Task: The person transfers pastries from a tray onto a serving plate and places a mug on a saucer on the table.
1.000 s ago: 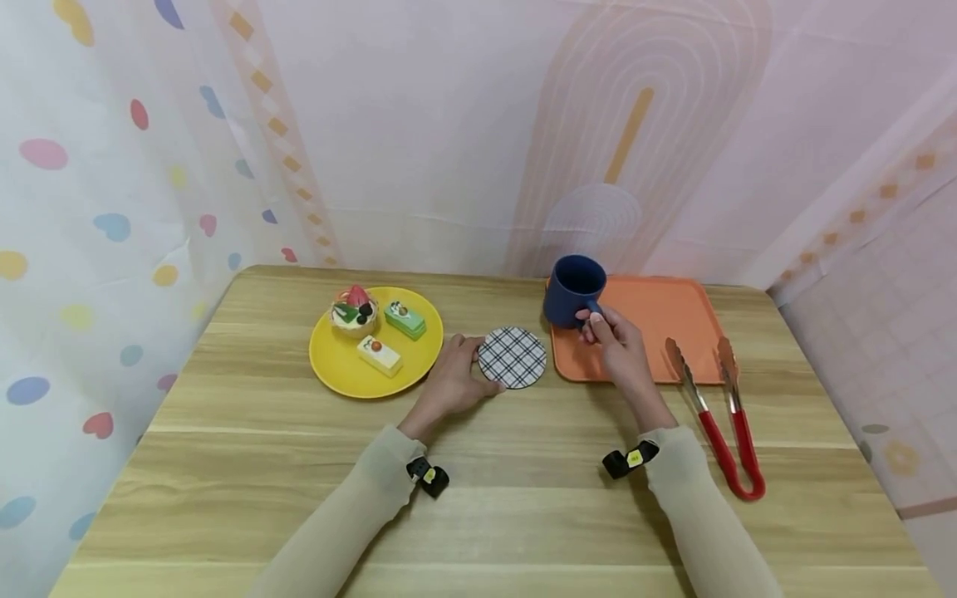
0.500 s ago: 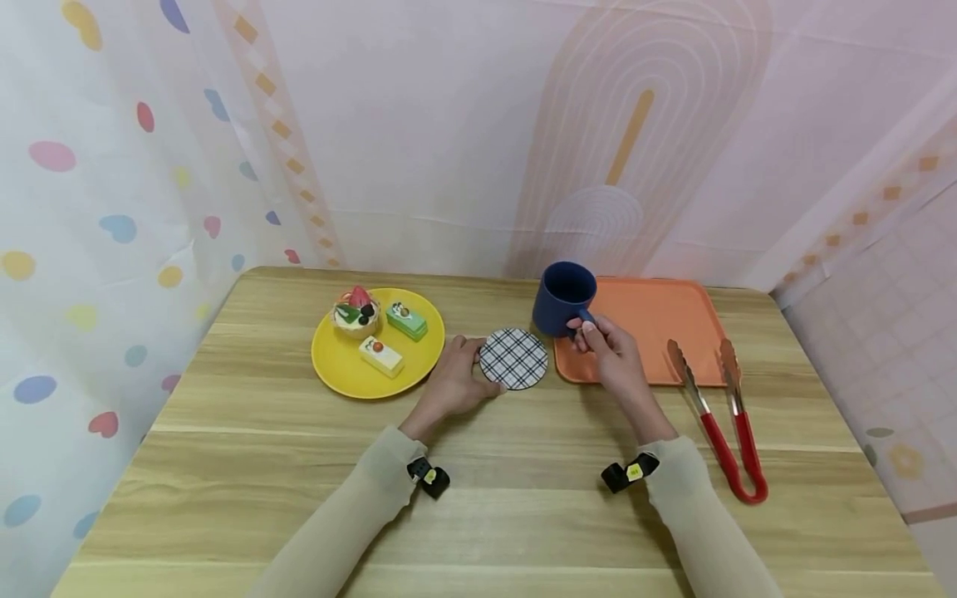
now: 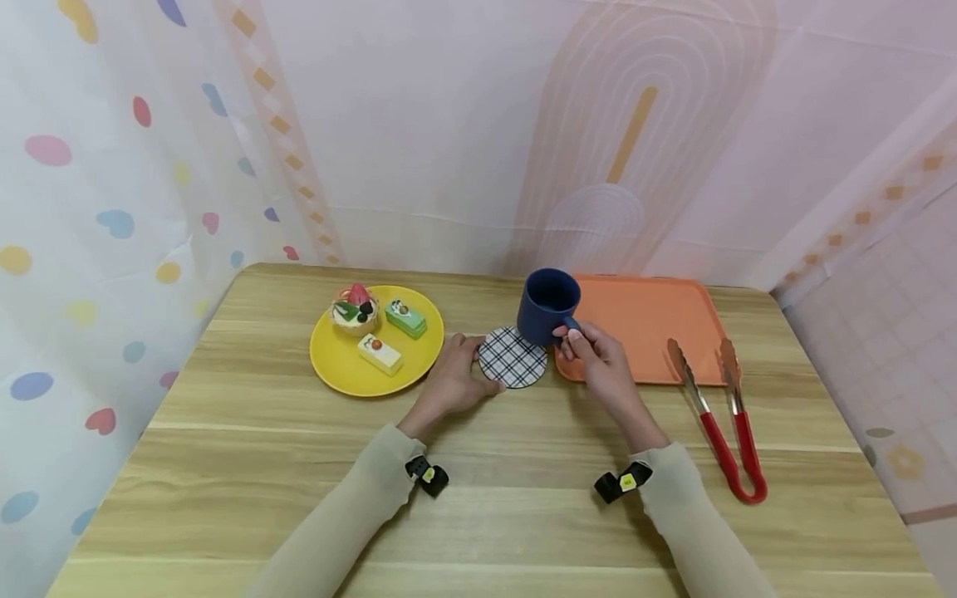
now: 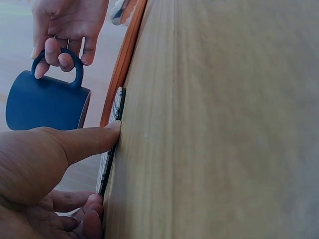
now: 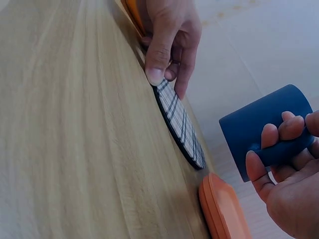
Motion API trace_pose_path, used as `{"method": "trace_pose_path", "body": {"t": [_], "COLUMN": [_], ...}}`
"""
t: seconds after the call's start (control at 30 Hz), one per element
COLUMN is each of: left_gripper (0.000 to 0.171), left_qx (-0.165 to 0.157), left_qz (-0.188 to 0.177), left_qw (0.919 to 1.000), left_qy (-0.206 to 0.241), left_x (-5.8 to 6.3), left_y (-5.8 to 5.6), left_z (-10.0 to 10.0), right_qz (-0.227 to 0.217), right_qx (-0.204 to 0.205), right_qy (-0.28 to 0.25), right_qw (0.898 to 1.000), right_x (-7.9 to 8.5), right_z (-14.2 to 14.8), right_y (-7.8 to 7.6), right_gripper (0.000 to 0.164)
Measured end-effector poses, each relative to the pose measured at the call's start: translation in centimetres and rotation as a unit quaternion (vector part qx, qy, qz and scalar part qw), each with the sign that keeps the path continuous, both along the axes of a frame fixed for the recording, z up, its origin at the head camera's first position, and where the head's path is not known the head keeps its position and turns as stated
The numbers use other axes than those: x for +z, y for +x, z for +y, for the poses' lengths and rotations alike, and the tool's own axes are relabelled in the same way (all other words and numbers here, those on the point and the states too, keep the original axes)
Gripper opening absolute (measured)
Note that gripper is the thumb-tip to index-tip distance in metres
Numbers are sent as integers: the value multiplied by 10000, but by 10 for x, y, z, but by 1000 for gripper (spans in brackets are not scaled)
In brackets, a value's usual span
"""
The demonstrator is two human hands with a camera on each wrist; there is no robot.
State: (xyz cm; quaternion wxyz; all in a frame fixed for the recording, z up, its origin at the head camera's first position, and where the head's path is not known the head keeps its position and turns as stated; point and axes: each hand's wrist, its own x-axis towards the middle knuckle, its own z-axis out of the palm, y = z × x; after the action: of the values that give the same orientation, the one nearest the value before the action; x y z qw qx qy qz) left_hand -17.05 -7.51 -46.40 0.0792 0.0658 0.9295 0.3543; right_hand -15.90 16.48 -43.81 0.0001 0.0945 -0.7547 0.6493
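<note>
My right hand (image 3: pixel 604 370) grips the handle of a dark blue mug (image 3: pixel 544 314), held upright. The wrist views show the mug (image 5: pixel 261 112) raised off the table, its underside apart from the coaster. In the head view it overlaps the far right edge of a round black-and-white checked coaster (image 3: pixel 512 362). My left hand (image 3: pixel 453 378) holds that coaster at its left side, thumb on the near edge and fingers at the far edge. The coaster (image 4: pixel 105 167) lies on the wooden table. The inside of the mug looks dark; its contents cannot be told.
Left of the coaster stands a yellow plate (image 3: pixel 351 378) bearing a fruit tart (image 3: pixel 355 311), a green cake slice (image 3: pixel 406 319) and a pale yellow one (image 3: pixel 380 355). An orange tray (image 3: pixel 643 311) lies at the right, with red-handled tongs (image 3: pixel 728 440) resting over its near edge.
My right hand has carried the mug left and slightly nearer, from over the tray's left side to the coaster's edge. The left hand and coaster stay put.
</note>
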Motion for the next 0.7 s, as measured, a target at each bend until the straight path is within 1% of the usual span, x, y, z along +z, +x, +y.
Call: {"method": "trace_pose_path", "body": {"t": [0.2,0.33,0.5,0.7], "left_gripper": [84,84,84,83], "left_qx": [-35,-57,-86,-83], "left_qz": [53,98,116,130], "left_qw": [10000,9999,9998,9997], "left_qy": [54,103,135,173], "left_x": [0,-1,-2,-2], "left_y": [0,1,0,0], "left_z": [-1,-2,-2,-3], "right_qz": [-19,25,-6,17], "right_qx": [135,197,278,396], "right_qy": [-102,-99,-216,-131], "right_qw": [9999,9998,9994,9991], "right_x": [1,0,-2,-5], "right_z": [-4,-7,-12,-16], "right_y": [5,7,10,13], "right_gripper": [35,35,35,32]}}
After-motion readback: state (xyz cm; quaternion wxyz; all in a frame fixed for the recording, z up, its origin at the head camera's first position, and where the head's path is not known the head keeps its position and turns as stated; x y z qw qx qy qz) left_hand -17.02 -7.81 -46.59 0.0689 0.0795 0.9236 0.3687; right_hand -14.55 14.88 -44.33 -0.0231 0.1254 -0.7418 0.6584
